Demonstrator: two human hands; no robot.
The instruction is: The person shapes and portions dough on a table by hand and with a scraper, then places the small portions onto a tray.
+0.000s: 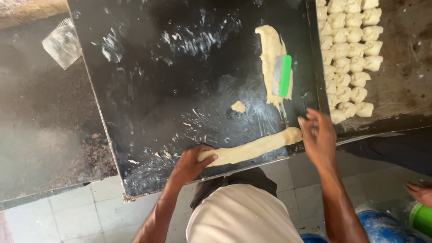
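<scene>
Nearest the camera, the left hand (189,163) presses down on the left end of a long dough rope (252,147) lying along the near edge of the black worktop (148,99), fingers curled loosely over the dough, not clamped around it. The right hand (318,135) sits at the rope's right end, fingers spread and blurred; whether it touches the dough I cannot tell. By the look of it, the rope is being rolled out thinner and longer. Further rolling calls for even pressure from both palms, so the thickness stays uniform. Farther off lie a flat dough strip (270,54) with a green-handled scraper (282,75) on it, and, right, rows of shaped dough pieces (348,49).
</scene>
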